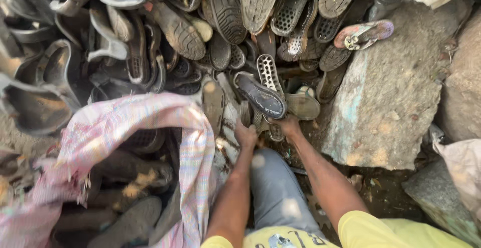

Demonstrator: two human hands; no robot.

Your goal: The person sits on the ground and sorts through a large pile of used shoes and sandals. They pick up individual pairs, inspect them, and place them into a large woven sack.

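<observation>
A heap of worn dark sandals and shoe soles (200, 32) fills the upper half of the head view. My left hand (245, 134) is closed around soles at the heap's lower edge. My right hand (289, 125) grips a dark sandal (260, 96) and the soles beneath it; its fingers are hidden under them. A pink, striped woven sack (150, 122) stands open to the left of my arms, with several dark soles (125, 178) inside.
A large rough stone (391, 92) sits to the right of my hands, with more stones (463, 82) beyond it. A colourful flip-flop (363, 33) lies at the stone's top. My grey-trousered knee (273, 188) is between my arms.
</observation>
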